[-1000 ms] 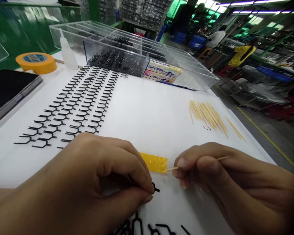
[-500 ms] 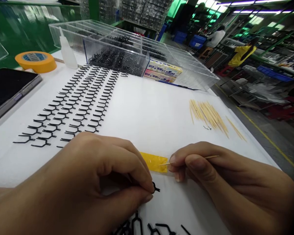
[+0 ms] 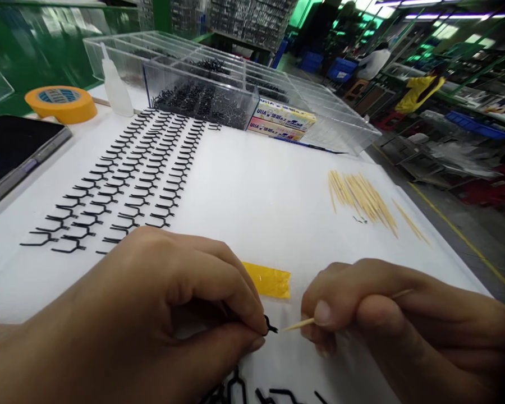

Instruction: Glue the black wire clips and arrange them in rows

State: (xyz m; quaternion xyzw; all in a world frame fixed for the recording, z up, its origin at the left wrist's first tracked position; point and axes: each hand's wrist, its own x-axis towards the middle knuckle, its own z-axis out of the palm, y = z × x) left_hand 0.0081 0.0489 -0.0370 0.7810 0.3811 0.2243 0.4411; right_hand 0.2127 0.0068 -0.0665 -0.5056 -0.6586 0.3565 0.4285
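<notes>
My left hand [image 3: 160, 303] is closed in a pinch on a small black plastic clip [image 3: 270, 326], whose end sticks out past my thumb and forefinger. My right hand [image 3: 382, 320] is closed on a wooden toothpick [image 3: 298, 325], its tip pointing left and almost touching the clip. Just behind both lies a strip of yellow tape [image 3: 268, 279] stuck on the white table [image 3: 256, 196]. A few loose black clips [image 3: 252, 393] lie at the near edge under my hands.
Rows of black clips [image 3: 130, 179] are laid out at the left. Behind them stand clear bins [image 3: 202, 101] of clips, a glue bottle [image 3: 114, 84], a tape roll [image 3: 61, 104] and glue boxes [image 3: 280, 120]. Toothpicks [image 3: 362, 196] lie at right, a phone [image 3: 12, 151] at left. People work far off.
My right hand has dropped from the yellow tape strip toward me, bringing the toothpick tip down to the clip held in my left hand. The left hand has stayed put.
</notes>
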